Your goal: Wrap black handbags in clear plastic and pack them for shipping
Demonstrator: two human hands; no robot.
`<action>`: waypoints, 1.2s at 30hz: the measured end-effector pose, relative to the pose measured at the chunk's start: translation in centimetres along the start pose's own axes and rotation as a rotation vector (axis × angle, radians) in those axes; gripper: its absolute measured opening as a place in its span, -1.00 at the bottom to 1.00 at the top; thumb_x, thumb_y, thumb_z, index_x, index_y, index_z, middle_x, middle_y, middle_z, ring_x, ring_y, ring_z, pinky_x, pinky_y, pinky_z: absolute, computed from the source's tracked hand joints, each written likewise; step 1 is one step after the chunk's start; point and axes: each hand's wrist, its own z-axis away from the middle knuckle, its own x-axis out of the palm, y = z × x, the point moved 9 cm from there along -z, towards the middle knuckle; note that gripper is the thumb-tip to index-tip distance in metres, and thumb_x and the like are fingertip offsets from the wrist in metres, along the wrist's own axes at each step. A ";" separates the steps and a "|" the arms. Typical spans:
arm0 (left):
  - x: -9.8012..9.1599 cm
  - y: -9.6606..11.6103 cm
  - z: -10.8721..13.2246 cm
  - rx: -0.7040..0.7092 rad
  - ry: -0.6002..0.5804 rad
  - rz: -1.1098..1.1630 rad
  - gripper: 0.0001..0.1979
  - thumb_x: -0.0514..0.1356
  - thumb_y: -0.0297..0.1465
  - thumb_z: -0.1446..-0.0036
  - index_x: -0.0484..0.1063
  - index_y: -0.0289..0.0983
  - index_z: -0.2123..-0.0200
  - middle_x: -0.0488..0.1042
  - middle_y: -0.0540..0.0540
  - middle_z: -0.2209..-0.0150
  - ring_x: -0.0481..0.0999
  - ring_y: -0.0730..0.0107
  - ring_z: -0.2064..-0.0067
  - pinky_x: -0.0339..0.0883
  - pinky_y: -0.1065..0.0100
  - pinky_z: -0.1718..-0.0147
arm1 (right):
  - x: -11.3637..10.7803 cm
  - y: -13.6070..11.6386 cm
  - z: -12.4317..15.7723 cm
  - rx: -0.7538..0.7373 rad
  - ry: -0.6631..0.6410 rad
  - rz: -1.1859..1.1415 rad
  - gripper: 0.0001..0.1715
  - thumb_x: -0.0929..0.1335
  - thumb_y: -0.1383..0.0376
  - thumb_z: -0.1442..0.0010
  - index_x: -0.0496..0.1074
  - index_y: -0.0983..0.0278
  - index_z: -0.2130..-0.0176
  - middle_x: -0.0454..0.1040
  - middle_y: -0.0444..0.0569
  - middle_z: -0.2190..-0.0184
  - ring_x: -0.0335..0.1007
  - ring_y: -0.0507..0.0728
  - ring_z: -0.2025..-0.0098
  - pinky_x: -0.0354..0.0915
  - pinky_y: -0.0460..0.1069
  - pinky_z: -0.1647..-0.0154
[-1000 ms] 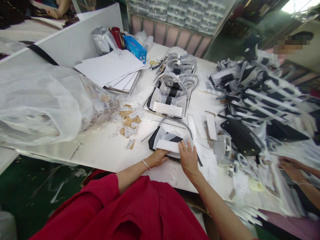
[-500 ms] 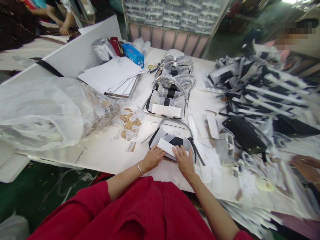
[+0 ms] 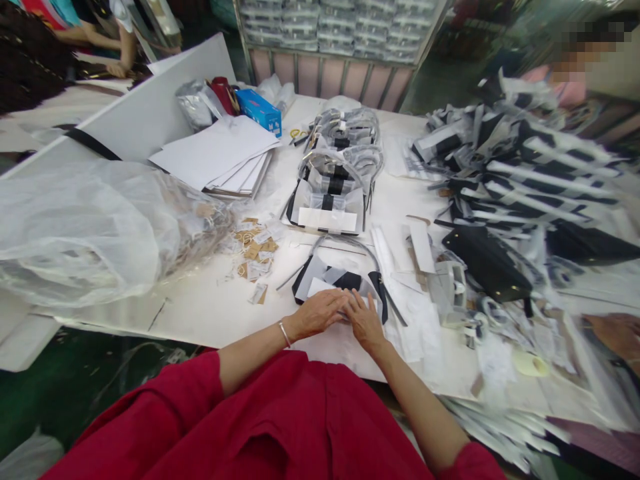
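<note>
A black handbag (image 3: 347, 280), partly wrapped in pale sheeting, lies in front of me, with its wrapped handle (image 3: 371, 257) arching away. Across its near side runs a white paper strip (image 3: 320, 287). My left hand (image 3: 319, 313) rests flat on this strip, fingers stretched to the right and reaching my other hand. Beside it, my right hand (image 3: 365, 322) presses down on the strip with its fingers spread. Both palms hide the strip's middle and the bag's near edge.
Wrapped handbags (image 3: 327, 220) stand in a row beyond. Cardboard tags (image 3: 257, 250), a paper stack (image 3: 215, 150) and a large plastic bag (image 3: 100, 227) lie left. Rightward are a tape dispenser (image 3: 451, 293), a black bag (image 3: 487, 263), piled bags (image 3: 530, 167) and another person's hand (image 3: 617, 337).
My left hand has slid right along the paper strip to meet my right hand. The right hand stays on the strip, and the handbag lies in place.
</note>
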 end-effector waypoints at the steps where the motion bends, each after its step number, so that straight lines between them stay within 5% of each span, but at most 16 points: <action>1: 1.4 -0.2 -0.2 -0.023 -0.032 0.006 -0.46 0.06 -0.24 -0.30 0.11 -0.35 -0.26 0.28 -0.35 -0.22 0.23 0.10 -0.28 0.20 0.07 -0.19 | 0.1 0.1 -0.1 -0.003 -0.002 -0.022 -0.22 0.18 0.53 -0.17 0.12 0.14 -0.32 0.11 0.02 -0.35 -0.02 0.30 -0.37 -0.14 0.41 -0.32; 5: 5.5 -1.4 0.5 -0.113 -0.169 -0.011 -0.12 0.19 -0.10 -0.18 -0.14 -0.43 -0.36 -0.01 -0.48 -0.36 -0.04 -0.08 -0.39 -0.02 -0.06 -0.29 | 0.1 1.4 -0.2 0.031 0.051 -0.174 -0.23 0.17 0.57 -0.08 0.27 0.17 -0.23 0.24 0.01 -0.29 0.07 0.24 -0.34 -0.10 0.34 -0.33; 10: 5.3 -1.4 0.5 -0.143 -0.194 -0.025 -0.03 0.23 0.00 -0.10 -0.16 -0.30 -0.38 -0.07 -0.46 -0.38 -0.02 -0.13 -0.39 0.00 -0.05 -0.28 | -0.8 5.4 1.7 0.239 0.227 -0.299 -0.56 0.23 0.28 -0.25 0.41 0.20 -0.10 0.44 0.04 -0.12 0.22 0.23 -0.26 -0.12 0.31 -0.35; 15: 5.9 -0.5 0.1 -0.174 -0.184 -0.122 0.07 0.38 -0.01 0.10 -0.07 -0.17 -0.37 -0.20 -0.47 -0.40 -0.06 -0.25 -0.38 -0.05 -0.13 -0.27 | -1.0 6.0 3.0 0.245 0.047 -0.178 -0.49 0.24 0.05 -0.30 0.37 0.21 -0.14 0.35 0.10 -0.20 0.13 0.27 -0.31 -0.15 0.33 -0.35; 23: 7.3 -0.8 0.2 -0.215 -0.178 -0.156 0.13 0.42 -0.06 0.14 -0.12 -0.20 -0.38 -0.16 -0.52 -0.38 -0.09 -0.25 -0.38 -0.07 -0.14 -0.27 | -2.7 2.7 -4.6 0.187 0.028 0.002 -0.48 0.14 0.24 -0.36 0.29 0.37 -0.21 0.34 0.21 -0.20 0.17 0.26 -0.27 0.00 0.22 -0.28; 29: 7.5 -1.0 0.5 -0.230 -0.166 -0.153 0.08 0.38 -0.03 0.08 -0.15 -0.10 -0.38 -0.25 -0.42 -0.41 -0.10 -0.20 -0.39 -0.08 -0.13 -0.28 | -2.1 8.4 -6.9 0.231 -0.003 0.084 -0.65 0.17 0.33 -0.33 0.51 0.32 0.21 0.57 0.14 0.23 0.42 0.24 0.09 0.07 0.21 -0.15; 32: 7.3 -1.0 0.4 -0.254 -0.160 -0.156 0.09 0.38 -0.03 0.08 -0.16 -0.09 -0.38 -0.25 -0.41 -0.41 -0.09 -0.20 -0.39 -0.08 -0.13 -0.28 | -1.5 10.3 -6.9 0.210 -0.008 0.065 -0.56 0.17 0.18 -0.38 0.51 0.29 0.32 0.56 0.08 0.33 0.42 0.20 0.14 0.14 0.14 -0.04; 36: 7.2 -0.9 0.2 -0.253 -0.137 -0.161 0.07 0.36 -0.01 0.06 -0.16 -0.10 -0.39 -0.25 -0.42 -0.41 -0.09 -0.18 -0.40 -0.09 -0.11 -0.29 | 0.2 12.9 -6.9 0.380 -0.034 0.078 -0.43 0.14 0.09 -0.39 0.53 0.32 0.38 0.56 0.12 0.37 0.43 0.20 0.19 0.19 0.08 0.14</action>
